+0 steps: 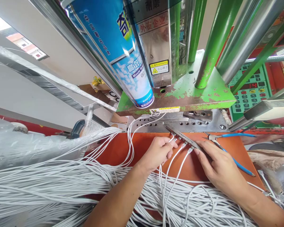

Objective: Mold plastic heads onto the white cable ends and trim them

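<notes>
Slantwise, the metal bar (183, 137) juts leftward from the right hand (219, 164).

A narrow, grey metal bar (182, 136) slants away from the right fingers (210, 149), its far end beyond the left fingers (169, 146); white plugs (190, 150) line its near edge, white cables (171, 163) curving down below the fingers.

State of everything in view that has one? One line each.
Left hand: closed on a white cable
Right hand: closed on the metal bar
Metal bar: slanted, plugs along one edge
Pliers: lying down, handles apart
Spray can: standing on the green plate
Green plate: paint chipped
Display: lit
</notes>
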### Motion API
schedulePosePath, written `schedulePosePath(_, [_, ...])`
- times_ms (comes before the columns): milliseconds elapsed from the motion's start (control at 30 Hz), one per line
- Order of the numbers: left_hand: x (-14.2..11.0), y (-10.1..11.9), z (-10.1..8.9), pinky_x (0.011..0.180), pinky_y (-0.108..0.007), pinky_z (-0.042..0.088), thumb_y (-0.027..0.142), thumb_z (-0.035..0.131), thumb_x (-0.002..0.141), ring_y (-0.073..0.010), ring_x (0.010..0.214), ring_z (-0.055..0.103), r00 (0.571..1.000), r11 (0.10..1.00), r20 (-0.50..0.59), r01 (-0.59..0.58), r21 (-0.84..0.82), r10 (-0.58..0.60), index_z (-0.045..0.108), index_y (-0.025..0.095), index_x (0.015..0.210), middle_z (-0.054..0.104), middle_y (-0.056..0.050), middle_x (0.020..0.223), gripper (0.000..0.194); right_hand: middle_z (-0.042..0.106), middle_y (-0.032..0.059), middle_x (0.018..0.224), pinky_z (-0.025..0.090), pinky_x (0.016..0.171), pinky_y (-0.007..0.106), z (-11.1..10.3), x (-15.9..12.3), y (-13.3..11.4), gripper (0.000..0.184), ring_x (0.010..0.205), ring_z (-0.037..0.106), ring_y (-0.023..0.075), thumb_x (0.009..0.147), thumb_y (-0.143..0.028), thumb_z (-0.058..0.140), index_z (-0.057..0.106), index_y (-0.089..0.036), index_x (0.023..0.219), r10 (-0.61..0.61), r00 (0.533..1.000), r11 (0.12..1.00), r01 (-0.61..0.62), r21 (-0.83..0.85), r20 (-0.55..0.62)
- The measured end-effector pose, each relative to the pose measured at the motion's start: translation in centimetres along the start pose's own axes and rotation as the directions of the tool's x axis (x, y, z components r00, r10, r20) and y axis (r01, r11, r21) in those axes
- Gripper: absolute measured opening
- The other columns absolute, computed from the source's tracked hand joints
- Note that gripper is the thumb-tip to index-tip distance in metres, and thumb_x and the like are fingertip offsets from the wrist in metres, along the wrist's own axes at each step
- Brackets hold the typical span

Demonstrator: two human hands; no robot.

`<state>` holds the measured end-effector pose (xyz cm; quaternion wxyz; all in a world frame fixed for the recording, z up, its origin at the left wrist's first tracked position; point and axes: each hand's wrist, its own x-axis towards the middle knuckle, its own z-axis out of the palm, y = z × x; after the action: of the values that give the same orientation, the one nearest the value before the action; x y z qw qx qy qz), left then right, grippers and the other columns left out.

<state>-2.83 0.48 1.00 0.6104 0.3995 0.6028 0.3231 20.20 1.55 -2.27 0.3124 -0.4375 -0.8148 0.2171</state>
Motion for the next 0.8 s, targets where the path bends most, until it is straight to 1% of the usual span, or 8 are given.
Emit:
schedulePosePath(100, [0.1, 0.0, 0.4, 0.042, -0.02, 0.021, 0.039, 0.064, 0.09, -0.0036, 0.039, 0.029, 1.0, 1.0, -0.023, -0.002, -0.025, 0.001, 0.069, 0.015, 0.082, 0.046, 0.008, 0.051, 0.026, 0.073, 0.0075, 0.107, 0.055, 0.083, 0.037, 0.0, 0.0, 0.0, 0.018, 0.093, 0.07, 0.0237, 0.109, -0.032, 0.05, 0.063, -0.024, 0.121, -0.015, 1.0, 1.0, 0.015, 0.016, 0.007])
schedulePosePath(333, [0.3, 0.4, 1.1, 0.043, -0.021, 0.022, 0.035, 0.062, 0.086, -0.0045, 0.038, 0.031, 0.999, 1.0, -0.044, -0.001, -0.026, 0.0, 0.063, 0.017, 0.073, 0.047, 0.007, 0.049, 0.023, 0.074, 0.0072, 0.107, 0.056, 0.083, 0.035, 0.2, -0.4, 0.0, 0.019, 0.092, 0.072, 0.0222, 0.109, -0.031, 0.052, 0.062, -0.022, 0.122, -0.065, 0.998, 0.998, 0.065, 0.01, 0.004])
schedulePosePath(433, [0.4, 0.4, 1.0, 0.043, -0.02, 0.022, 0.035, 0.063, 0.085, -0.0046, 0.039, 0.03, 1.0, 0.999, 0.008, 0.014, -0.029, -0.014, 0.063, 0.017, 0.073, 0.044, 0.008, 0.048, 0.022, 0.074, 0.0074, 0.105, 0.056, 0.081, 0.035, 0.1, -0.4, 0.1, 0.019, 0.092, 0.071, 0.0225, 0.109, -0.031, 0.051, 0.062, -0.021, 0.12, -0.078, 0.996, 0.997, 0.078, 0.009, 0.036])
schedulePosePath(533, [0.5, 0.3, 0.8, 0.042, -0.02, 0.02, 0.038, 0.064, 0.087, -0.0049, 0.039, 0.029, 0.998, 0.998, 0.043, 0.042, -0.053, -0.04, 0.063, 0.017, 0.075, 0.042, 0.009, 0.048, 0.025, 0.074, 0.0069, 0.105, 0.055, 0.08, 0.035, -0.1, -0.4, 0.2, 0.019, 0.091, 0.071, 0.0223, 0.109, -0.032, 0.05, 0.063, -0.022, 0.119, -0.075, 0.995, 0.997, 0.073, 0.026, 0.062])
schedulePosePath(700, [0.4, 0.5, 0.2, 0.041, -0.02, 0.015, 0.037, 0.065, 0.089, -0.0043, 0.04, 0.024, 0.985, 0.992, 0.137, 0.11, -0.066, -0.101, 0.061, 0.017, 0.076, 0.037, 0.01, 0.048, 0.024, 0.076, 0.0075, 0.111, 0.055, 0.084, 0.036, -0.7, -0.3, 0.2, 0.021, 0.097, 0.072, 0.0237, 0.109, -0.034, 0.051, 0.065, -0.023, 0.119, -0.067, 0.995, 0.996, 0.062, 0.065, 0.078])
schedulePosePath(800, [0.2, 0.8, 0.1, 0.042, -0.02, 0.014, 0.037, 0.066, 0.09, -0.0043, 0.04, 0.024, 0.985, 0.989, 0.123, 0.133, -0.069, -0.124, 0.06, 0.018, 0.074, 0.037, 0.01, 0.049, 0.026, 0.076, 0.0064, 0.107, 0.054, 0.082, 0.035, -0.9, -0.4, 0.3, 0.02, 0.092, 0.072, 0.0227, 0.109, -0.034, 0.051, 0.065, -0.023, 0.118, -0.078, 0.993, 0.993, 0.07, 0.093, 0.084])
